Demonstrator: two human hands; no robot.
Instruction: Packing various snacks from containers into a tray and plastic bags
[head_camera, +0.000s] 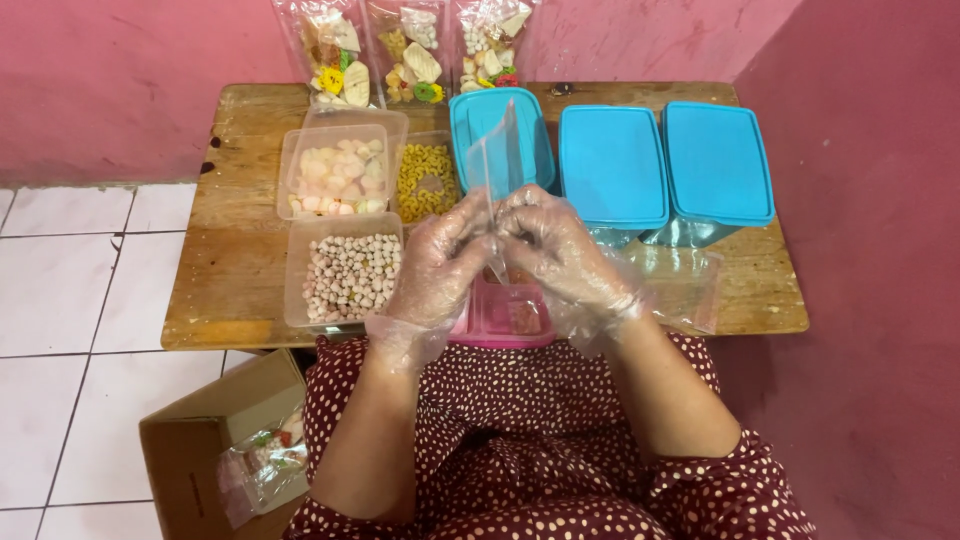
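The maroon polka-dot dress (560, 440) of the seated person fills the bottom of the head view, nearest the lens. Beyond it stands a low wooden table (240, 260) against a pink wall (120, 80) on a white tiled floor (70, 300).

Largest items on the table: three containers with blue lids (715, 160) in a row at the far right. To the left sit three open clear tubs: one of small round speckled sweets (350, 275), one of pale pink and white pieces (338, 175), one of yellow curled snacks (425, 180). A pink tray (505, 318) rests at the near table edge, below the hands. Three filled clear packets (415, 50) lean against the wall. A cardboard box (200, 450) on the floor at lower left holds another filled packet.

Both hands wear thin clear disposable gloves. The left hand (440, 265) and the right hand (555, 245) are closed in a pinch on an empty clear plastic bag (492, 160), which stands upright between them above the pink tray. More flat clear bags (680, 285) lie just beside the right wrist.

Risk assessment: glove film against bag film gives poor friction, so the bag mouth could slip from the pinch or fail to separate. Judged from the layout, a dropped bag would likely land on the pink tray. The right forearm sits near the loose bags and could sweep them off the edge.
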